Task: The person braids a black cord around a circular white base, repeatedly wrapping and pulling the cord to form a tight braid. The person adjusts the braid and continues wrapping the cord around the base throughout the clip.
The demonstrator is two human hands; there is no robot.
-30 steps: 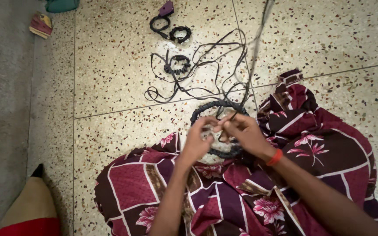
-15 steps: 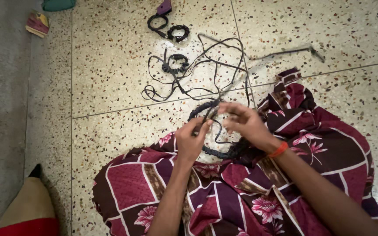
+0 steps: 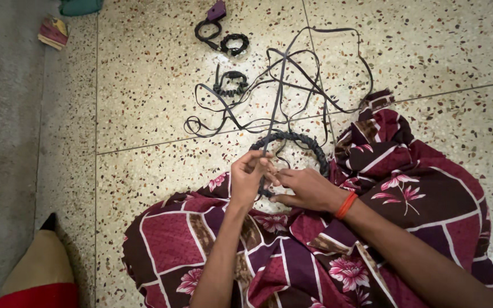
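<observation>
Left hand (image 3: 247, 178) pinching black ribbon (image 3: 275, 97) at wrapped ring (image 3: 309, 149), right hand (image 3: 303, 189) gripping ring's lower edge, centre frame, terrazzo floor (image 3: 155, 85)

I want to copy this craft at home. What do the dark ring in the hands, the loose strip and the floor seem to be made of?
The ring looks wrapped in braided dark cord, matte and ribbed; its core is hidden. The loose strip seems a flat, thin ribbon or plastic lace, slightly glossy, since it curls freely. The floor looks like polished terrazzo: pale stone with coloured chips and thin joint lines.
</observation>
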